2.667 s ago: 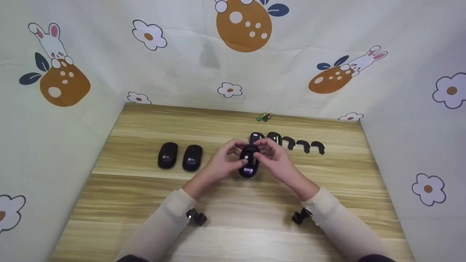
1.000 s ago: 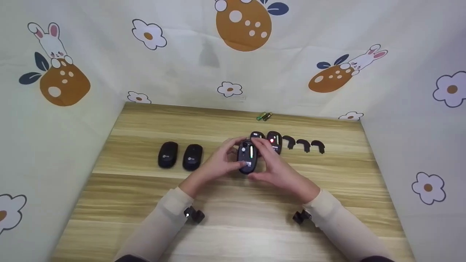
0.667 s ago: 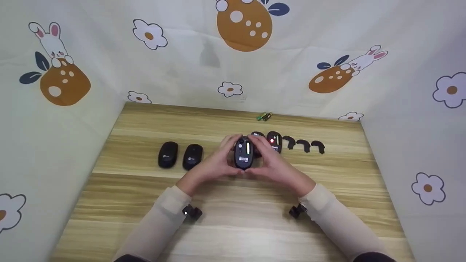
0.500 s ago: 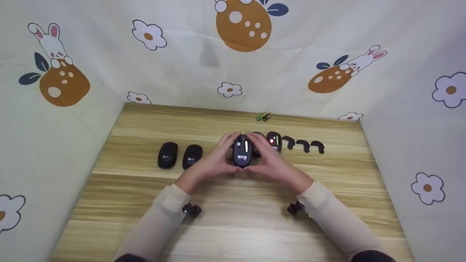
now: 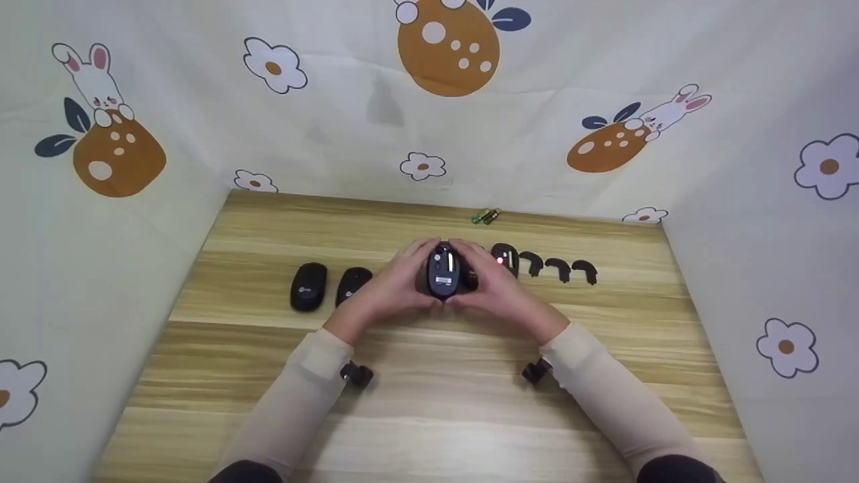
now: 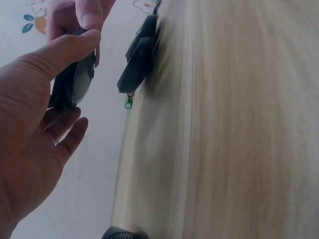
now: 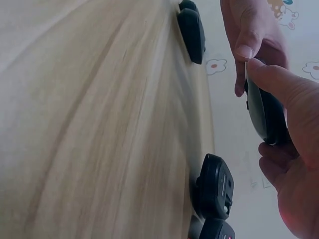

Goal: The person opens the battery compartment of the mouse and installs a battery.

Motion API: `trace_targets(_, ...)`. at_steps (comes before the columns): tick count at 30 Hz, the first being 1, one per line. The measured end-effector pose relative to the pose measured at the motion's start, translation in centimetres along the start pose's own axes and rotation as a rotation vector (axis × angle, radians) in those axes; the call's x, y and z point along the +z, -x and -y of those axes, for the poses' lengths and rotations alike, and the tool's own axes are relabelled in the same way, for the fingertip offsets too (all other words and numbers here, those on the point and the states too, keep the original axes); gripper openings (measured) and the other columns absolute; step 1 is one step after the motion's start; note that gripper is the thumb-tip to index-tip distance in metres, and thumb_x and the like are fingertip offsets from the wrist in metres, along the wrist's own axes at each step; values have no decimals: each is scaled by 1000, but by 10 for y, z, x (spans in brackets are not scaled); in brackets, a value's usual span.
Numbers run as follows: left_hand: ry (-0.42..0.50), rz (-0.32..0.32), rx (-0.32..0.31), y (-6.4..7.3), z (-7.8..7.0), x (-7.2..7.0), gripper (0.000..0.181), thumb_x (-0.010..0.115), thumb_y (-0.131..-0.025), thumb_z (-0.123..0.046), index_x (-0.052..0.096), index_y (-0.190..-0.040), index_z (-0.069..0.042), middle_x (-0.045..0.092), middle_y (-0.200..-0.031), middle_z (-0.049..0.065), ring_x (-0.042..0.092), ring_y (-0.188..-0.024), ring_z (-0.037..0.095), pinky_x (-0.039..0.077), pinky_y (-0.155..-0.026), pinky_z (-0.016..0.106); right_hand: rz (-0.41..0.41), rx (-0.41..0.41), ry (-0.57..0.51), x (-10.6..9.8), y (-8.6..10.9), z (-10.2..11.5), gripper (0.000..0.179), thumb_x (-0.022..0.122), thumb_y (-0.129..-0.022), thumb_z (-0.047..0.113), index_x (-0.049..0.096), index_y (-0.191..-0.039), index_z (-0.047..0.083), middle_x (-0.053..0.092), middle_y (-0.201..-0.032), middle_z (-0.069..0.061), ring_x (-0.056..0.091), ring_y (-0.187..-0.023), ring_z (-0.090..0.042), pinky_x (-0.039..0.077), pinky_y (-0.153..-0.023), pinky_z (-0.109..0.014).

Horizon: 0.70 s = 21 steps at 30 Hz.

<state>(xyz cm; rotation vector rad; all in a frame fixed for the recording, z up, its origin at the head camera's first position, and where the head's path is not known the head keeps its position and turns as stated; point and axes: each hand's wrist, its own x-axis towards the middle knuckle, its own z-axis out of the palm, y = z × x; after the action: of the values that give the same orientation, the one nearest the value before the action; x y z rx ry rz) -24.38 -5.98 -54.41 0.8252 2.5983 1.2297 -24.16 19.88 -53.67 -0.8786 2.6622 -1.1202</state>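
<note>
Okay, wood-grain tabletop (image 5: pixel 416 429) under everything. My left hand (image 5: pixel 397 287) and right hand (image 5: pixel 498 290) are both clamped on the held mouse (image 5: pixel 443 276), thumbs at its near end, fingers at its far end. It's up off the surface, mid-width, toward the back edge, underside facing me, battery slot uncovered. Two logo-up mice (image 5: pixel 309 287) lie toward the left edge. Just right of my grip: a half-hidden mouse (image 5: pixel 472 279) and a red-lit upturned mouse (image 5: pixel 505 257). Three curved covers (image 5: pixel 558 268) toward the right edge. Two batteries (image 5: pixel 493 216) by the back edge.
</note>
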Motion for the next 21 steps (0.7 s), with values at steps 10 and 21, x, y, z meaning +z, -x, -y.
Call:
trace_targets(10, -39, -18, -40, -10, 10, 4, 115, 98, -82, -17, 30, -174, -6, 37, -175, 18, 37, -160, 37, 30, -132, 51, -6, 34, 20, 2, -16, -12, 111, 98, -84, 27, 34, -174, 14, 40, -175, -7, 40, -160, -31, 31, -132, -52)
trace_targets(21, -61, -5, -7, -22, 21, 6, 114, 100, -80, -16, 33, -171, 0, 41, -172, 20, 41, -158, 37, 31, -132, 48, 0, 12, 51, 8, -26, -25, 108, 100, -82, 30, 40, -170, 7, 44, -172, -14, 40, -159, -33, 29, -133, -49)
